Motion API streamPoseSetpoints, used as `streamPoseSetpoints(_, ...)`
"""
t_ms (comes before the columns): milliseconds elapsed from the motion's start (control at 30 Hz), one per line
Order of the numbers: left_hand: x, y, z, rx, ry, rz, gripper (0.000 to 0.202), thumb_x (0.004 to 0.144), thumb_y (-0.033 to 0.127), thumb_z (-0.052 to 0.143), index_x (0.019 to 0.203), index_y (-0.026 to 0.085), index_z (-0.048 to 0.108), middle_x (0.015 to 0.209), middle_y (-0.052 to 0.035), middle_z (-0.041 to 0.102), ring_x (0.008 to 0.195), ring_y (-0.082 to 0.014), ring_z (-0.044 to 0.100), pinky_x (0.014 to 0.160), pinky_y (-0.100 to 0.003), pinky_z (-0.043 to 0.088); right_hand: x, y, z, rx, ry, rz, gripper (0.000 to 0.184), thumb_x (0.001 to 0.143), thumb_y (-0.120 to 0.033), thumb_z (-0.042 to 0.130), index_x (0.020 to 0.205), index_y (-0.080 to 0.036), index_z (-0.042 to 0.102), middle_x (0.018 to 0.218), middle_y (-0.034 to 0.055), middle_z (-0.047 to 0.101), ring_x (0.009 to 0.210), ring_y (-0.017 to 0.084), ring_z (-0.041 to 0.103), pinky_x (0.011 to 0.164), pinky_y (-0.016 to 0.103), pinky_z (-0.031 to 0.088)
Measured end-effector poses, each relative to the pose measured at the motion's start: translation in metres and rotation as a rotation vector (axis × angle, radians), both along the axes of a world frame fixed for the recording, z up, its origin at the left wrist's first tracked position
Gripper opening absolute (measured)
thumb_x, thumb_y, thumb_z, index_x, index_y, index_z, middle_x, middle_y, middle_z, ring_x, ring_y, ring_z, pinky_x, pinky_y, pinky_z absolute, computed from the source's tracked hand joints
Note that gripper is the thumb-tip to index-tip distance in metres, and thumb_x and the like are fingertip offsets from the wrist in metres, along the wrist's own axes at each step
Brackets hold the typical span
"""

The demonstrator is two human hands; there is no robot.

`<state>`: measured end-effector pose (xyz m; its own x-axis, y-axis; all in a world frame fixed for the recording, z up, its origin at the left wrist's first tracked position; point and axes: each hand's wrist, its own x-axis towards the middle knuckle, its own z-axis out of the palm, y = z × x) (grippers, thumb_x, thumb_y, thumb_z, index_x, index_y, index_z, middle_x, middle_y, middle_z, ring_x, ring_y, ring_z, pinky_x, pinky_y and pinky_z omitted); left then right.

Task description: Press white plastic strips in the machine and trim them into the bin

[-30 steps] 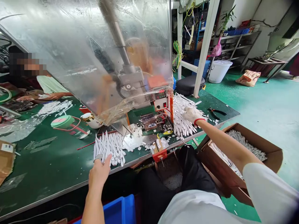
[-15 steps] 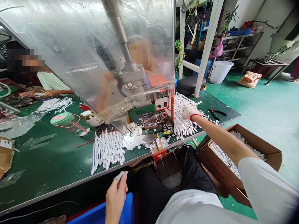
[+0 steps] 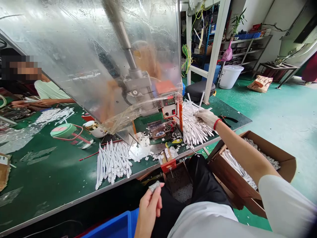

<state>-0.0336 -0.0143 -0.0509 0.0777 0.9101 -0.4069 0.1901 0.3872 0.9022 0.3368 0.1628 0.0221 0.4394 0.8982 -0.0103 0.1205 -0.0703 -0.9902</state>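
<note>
My right hand [image 3: 205,116], in a white knit glove with a red cuff, rests on the heap of white sticks [image 3: 192,124] to the right of the press machine [image 3: 138,86] and pinches one or two white sticks [image 3: 200,100] that stand up from it. My bare left hand [image 3: 150,206] hovers below the table's front edge, over my lap, fingers curled loosely with a grey sleeve on one fingertip, holding nothing. A second pile of white sticks [image 3: 112,160] lies left of centre near the table edge.
A clear plastic sheet [image 3: 81,56] hangs over the press. A cardboard box [image 3: 267,162] of white sticks stands at my right. Blue bin [image 3: 114,226] below the table. Green lidded tub [image 3: 64,130], white scraps [image 3: 143,148], pliers [image 3: 229,118] on the green table [image 3: 49,175]. Another person [image 3: 47,89] sits far left.
My left hand has left the near stick pile and dropped right, below the table edge. My right hand has lifted sticks upright from the right heap.
</note>
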Motion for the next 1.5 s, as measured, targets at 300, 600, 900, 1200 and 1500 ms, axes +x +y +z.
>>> streamPoseSetpoints(300, 0.088, 0.034, 0.028, 0.007, -0.325, -0.234, 0.053, 0.085, 0.063, 0.057, 0.103, 0.013, 0.061, 0.077, -0.0071, 0.071, 0.059, -0.0177, 0.069, 0.054, -0.026, 0.051, -0.089, -0.095, -0.021, -0.213, 0.51, 0.666, 0.036, 0.076, -0.043, 0.079, 0.089, -0.015, 0.06, 0.068, 0.0037, 0.065, 0.049, 0.01, 0.056, 0.045, 0.019, 0.048)
streamPoseSetpoints(600, 0.078, 0.037, 0.022, 0.012, -0.241, -0.285, 0.045, 0.088, 0.058, 0.056, 0.08, 0.015, 0.058, 0.073, -0.0113, 0.074, 0.062, -0.0223, 0.073, 0.057, -0.029, 0.055, -0.119, -0.108, -0.027, -0.19, 0.201, 0.769, 0.029, 0.082, -0.041, 0.069, 0.094, -0.016, 0.062, 0.07, 0.0026, 0.064, 0.056, 0.013, 0.058, 0.051, 0.022, 0.051)
streamPoseSetpoints(900, 0.067, 0.033, 0.017, -0.06, -0.364, -0.222, 0.044, 0.086, 0.054, 0.062, 0.092, 0.01, 0.063, 0.077, -0.0115, 0.075, 0.067, -0.0229, 0.074, 0.06, -0.029, 0.056, -0.132, -0.098, -0.031, -0.195, 0.22, 0.759, 0.033, 0.083, -0.046, 0.069, 0.086, -0.014, 0.063, 0.064, 0.0031, 0.063, 0.053, 0.012, 0.057, 0.048, 0.02, 0.05)
streamPoseSetpoints(1200, 0.065, 0.031, 0.011, -0.071, -0.432, -0.032, 0.046, 0.084, 0.053, 0.065, 0.096, 0.009, 0.064, 0.074, -0.0101, 0.074, 0.066, -0.0219, 0.074, 0.061, -0.026, 0.055, -0.151, -0.048, -0.047, -0.384, 0.392, 0.746, 0.037, 0.072, -0.046, 0.081, 0.074, -0.014, 0.063, 0.052, -0.0029, 0.05, 0.041, 0.004, 0.037, 0.034, 0.015, 0.024)
streamPoseSetpoints(1500, 0.067, 0.039, 0.015, -0.104, -0.455, -0.015, 0.046, 0.083, 0.052, 0.066, 0.096, 0.009, 0.065, 0.073, -0.0102, 0.074, 0.066, -0.0223, 0.074, 0.061, -0.027, 0.055, -0.159, -0.043, -0.069, -0.355, 0.54, 0.735, 0.034, 0.077, -0.042, 0.076, 0.082, -0.008, 0.072, 0.067, 0.0051, 0.064, 0.047, 0.005, 0.045, 0.041, 0.016, 0.033)
